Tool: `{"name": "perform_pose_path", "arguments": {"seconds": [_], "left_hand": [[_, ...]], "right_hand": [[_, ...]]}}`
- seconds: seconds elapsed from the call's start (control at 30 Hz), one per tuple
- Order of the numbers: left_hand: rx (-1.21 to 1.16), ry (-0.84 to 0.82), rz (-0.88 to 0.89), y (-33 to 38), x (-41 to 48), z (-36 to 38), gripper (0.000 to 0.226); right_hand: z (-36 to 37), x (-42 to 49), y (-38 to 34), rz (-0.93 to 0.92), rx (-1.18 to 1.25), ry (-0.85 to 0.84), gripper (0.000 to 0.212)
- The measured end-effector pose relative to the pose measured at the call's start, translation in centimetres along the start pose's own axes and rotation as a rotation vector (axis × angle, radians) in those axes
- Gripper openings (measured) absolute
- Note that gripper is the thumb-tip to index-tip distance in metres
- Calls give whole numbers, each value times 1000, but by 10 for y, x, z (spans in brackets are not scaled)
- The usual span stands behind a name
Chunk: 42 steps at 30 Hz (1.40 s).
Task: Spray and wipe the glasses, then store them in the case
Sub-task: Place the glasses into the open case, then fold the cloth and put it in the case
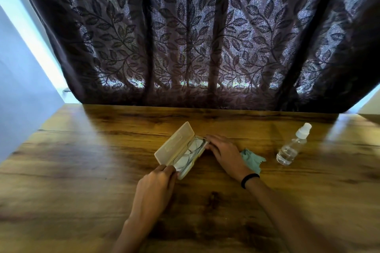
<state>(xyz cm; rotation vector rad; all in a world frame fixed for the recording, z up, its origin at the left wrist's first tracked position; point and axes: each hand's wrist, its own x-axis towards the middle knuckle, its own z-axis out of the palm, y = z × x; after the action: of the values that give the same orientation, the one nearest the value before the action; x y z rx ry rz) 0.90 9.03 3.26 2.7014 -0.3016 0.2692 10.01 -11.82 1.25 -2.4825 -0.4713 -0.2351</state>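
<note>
A beige glasses case (174,146) lies open on the wooden table (82,160), its lid standing up on the left side. Thin metal-framed glasses (190,154) lie folded inside it. My left hand (156,187) holds the near end of the case with its fingers curled at the corner. My right hand (224,152) rests against the far right edge of the case, fingers fairly straight, with a black band on the wrist. A crumpled teal cloth (254,160) lies just right of that hand. A clear spray bottle (292,146) with a white cap stands further right.
A dark leaf-patterned curtain (195,37) hangs along the table's far edge. A pale wall (20,78) is at the left. Bare tabletop extends to the left and in front of my hands.
</note>
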Motion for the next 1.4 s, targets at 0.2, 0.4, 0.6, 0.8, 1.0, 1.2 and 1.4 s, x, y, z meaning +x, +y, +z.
{"name": "perform_pose_path", "arguments": {"seconds": [0.2, 0.4, 0.6, 0.8, 1.0, 1.2, 1.4], "left_hand": [[-40, -3, 47, 6, 6, -2, 28], [-76, 9, 135, 32, 22, 4, 28], [-146, -142, 225, 67, 54, 39, 19], [-266, -249, 230, 88, 83, 84, 31], [-205, -260, 307, 97, 96, 95, 31], [-238, -195, 330, 95, 96, 96, 23], [-495, -193, 392, 97, 97, 83, 30]], "right_hand": [[-28, -18, 11, 96, 45, 141, 30], [-61, -53, 40, 249, -106, 211, 20], [-67, -80, 49, 331, -149, 191, 14], [-60, -87, 46, 225, -142, 140, 24], [-50, -88, 48, 182, -245, 59, 28], [-51, -79, 48, 248, -64, 132, 14], [-64, -65, 40, 426, 353, 159, 9]]}}
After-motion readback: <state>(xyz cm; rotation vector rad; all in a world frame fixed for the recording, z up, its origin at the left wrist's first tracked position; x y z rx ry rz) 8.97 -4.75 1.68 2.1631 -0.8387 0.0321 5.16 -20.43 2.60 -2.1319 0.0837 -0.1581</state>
